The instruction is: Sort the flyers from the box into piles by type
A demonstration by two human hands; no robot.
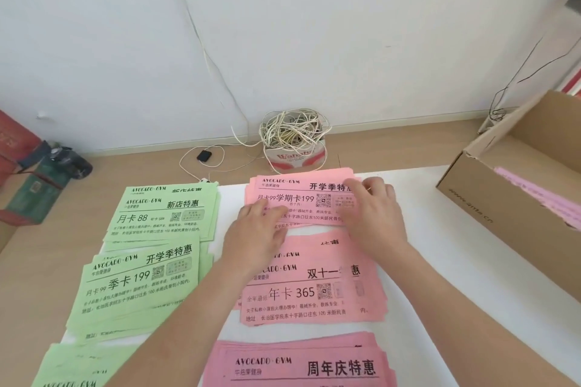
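Three piles of pink flyers lie in a column: a far pile point(292, 195), a middle pile point(301, 295) and a near pile point(298, 364). Left of them lie green piles: far point(163, 214), middle point(138, 286) and near point(72, 367). My left hand point(261, 229) rests flat on the lower left part of the far pink pile. My right hand point(374, 214) lies with straight fingers on that pile's right end. The cardboard box point(490, 195) stands open at the right, with pale pink flyers point(534, 192) inside.
A white sheet point(440, 276) covers the floor under the piles. A paper tub with tangled cables point(294, 141) stands by the wall behind the pink piles, with a small black device point(204, 155) beside it. Red and green bags point(28, 173) and a dark bottle point(70, 163) lie far left.
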